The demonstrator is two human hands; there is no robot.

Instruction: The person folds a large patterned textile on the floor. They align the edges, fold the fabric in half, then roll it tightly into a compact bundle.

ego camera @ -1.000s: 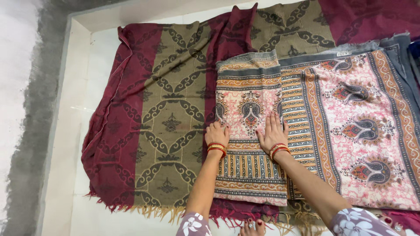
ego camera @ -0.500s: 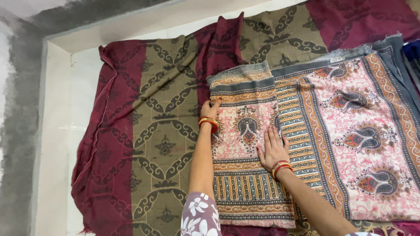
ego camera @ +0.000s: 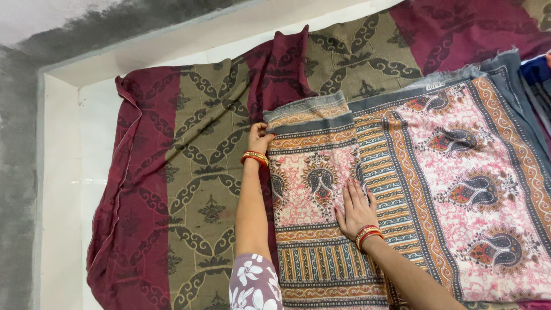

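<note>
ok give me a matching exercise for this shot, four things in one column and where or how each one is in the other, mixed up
Things:
1. left hand
2. right hand
3. maroon and olive patterned blanket
4. pink, orange and grey printed cloth

Places or states:
A. spread underneath, covering the white floor
B. lying flat, palm down, on the folded part of the printed cloth
C. at the far left corner of the folded printed cloth, fingers curled on its edge
D. lying on top of the blanket, its left part folded over

Pairs: 1-C, 2-B, 3-A, 4-D
</note>
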